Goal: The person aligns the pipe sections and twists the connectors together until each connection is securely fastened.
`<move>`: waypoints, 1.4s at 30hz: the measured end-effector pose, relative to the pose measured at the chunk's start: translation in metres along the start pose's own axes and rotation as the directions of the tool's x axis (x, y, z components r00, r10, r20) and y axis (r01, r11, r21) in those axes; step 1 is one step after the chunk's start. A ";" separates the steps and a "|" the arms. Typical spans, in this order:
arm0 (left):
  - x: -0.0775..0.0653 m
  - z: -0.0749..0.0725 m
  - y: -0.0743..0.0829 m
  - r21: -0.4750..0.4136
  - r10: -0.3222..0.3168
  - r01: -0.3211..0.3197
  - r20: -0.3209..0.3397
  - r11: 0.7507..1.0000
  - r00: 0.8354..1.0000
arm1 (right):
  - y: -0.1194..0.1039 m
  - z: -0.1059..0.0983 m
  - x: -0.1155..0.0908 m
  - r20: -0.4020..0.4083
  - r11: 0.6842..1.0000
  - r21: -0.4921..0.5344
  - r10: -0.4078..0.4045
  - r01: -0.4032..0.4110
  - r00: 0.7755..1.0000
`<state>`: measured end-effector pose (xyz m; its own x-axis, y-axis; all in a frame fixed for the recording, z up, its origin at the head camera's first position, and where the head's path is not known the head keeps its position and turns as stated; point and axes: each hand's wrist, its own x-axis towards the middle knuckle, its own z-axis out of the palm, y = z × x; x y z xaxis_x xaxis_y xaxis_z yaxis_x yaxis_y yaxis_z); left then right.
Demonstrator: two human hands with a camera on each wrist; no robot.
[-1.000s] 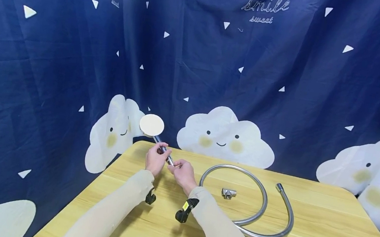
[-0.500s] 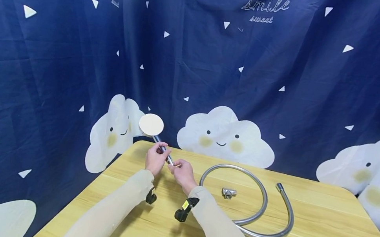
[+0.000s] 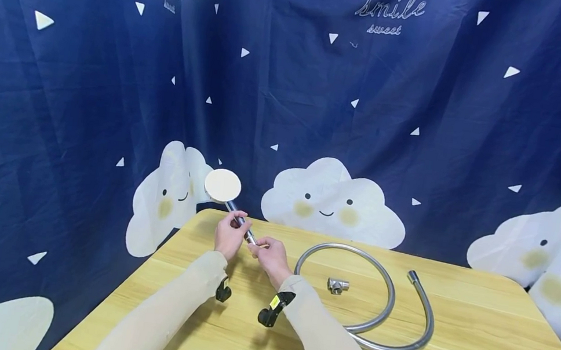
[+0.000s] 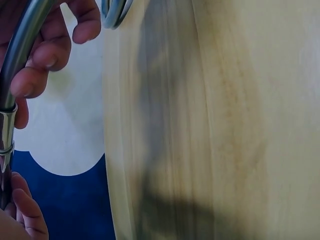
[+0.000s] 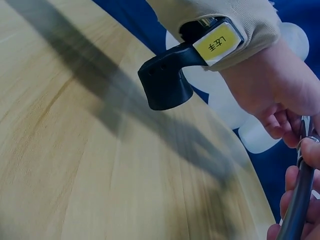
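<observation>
A hand shower (image 3: pixel 223 185) with a round white face is held aloft over the table's far left corner, its handle slanting down to the right. My left hand (image 3: pixel 231 235) grips that handle. At the handle's lower end, my right hand (image 3: pixel 271 259) pinches the joint with thumb and fingers. In the left wrist view, a grey shower hose (image 4: pixel 22 47) runs through the right fingers (image 4: pixel 30 82) into a shiny connector (image 4: pixel 7 127), lined up with the handle. The right wrist view shows the right thumb (image 5: pixel 311 152) against this connector, the hose (image 5: pixel 298 205) curving down below it.
The rest of the hose (image 3: pixel 391 302) lies looped on the wooden table (image 3: pixel 481 340), its other end fitting (image 3: pixel 412 276) pointing to the back. A small metal tee fitting (image 3: pixel 337 286) lies inside the loop. A dark blue curtain (image 3: pixel 452 103) with clouds surrounds the table.
</observation>
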<state>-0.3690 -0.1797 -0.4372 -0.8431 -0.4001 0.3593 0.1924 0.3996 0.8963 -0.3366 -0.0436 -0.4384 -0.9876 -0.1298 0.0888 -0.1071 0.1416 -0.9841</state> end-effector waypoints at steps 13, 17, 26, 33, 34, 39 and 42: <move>0.000 -0.001 0.004 -0.029 0.019 -0.018 0.014 0.999 1.000 | 0.000 -0.002 0.002 -0.016 0.998 -0.058 -0.009 0.008 1.000; 0.001 0.000 0.003 -0.038 0.021 -0.020 0.009 0.999 1.000 | 0.002 -0.001 0.002 -0.015 0.998 -0.060 -0.006 0.006 1.000; 0.001 -0.001 0.000 -0.078 -0.006 0.007 0.014 0.997 1.000 | 0.004 0.002 0.003 0.007 1.000 -0.001 0.024 -0.024 1.000; 0.001 0.000 -0.001 -0.072 -0.015 0.017 0.025 0.997 1.000 | 0.003 -0.001 0.001 0.021 1.000 -0.003 0.029 -0.029 0.999; 0.001 0.000 -0.001 -0.070 -0.016 0.018 0.024 0.997 1.000 | 0.003 -0.001 0.001 0.020 1.000 -0.002 0.027 -0.027 0.999; 0.001 0.002 -0.003 -0.059 -0.015 0.017 0.020 0.998 1.000 | 0.002 -0.001 0.003 0.008 1.000 -0.018 0.019 -0.019 1.000; 0.002 0.003 -0.005 -0.052 -0.019 0.020 0.024 0.998 1.000 | 0.002 -0.001 0.003 0.004 0.999 -0.028 0.018 -0.018 1.000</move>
<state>-0.3734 -0.1805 -0.4419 -0.8585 -0.3873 0.3361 0.2014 0.3480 0.9156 -0.3397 -0.0431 -0.4396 -0.9889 -0.1310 0.0702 -0.0923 0.1715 -0.9809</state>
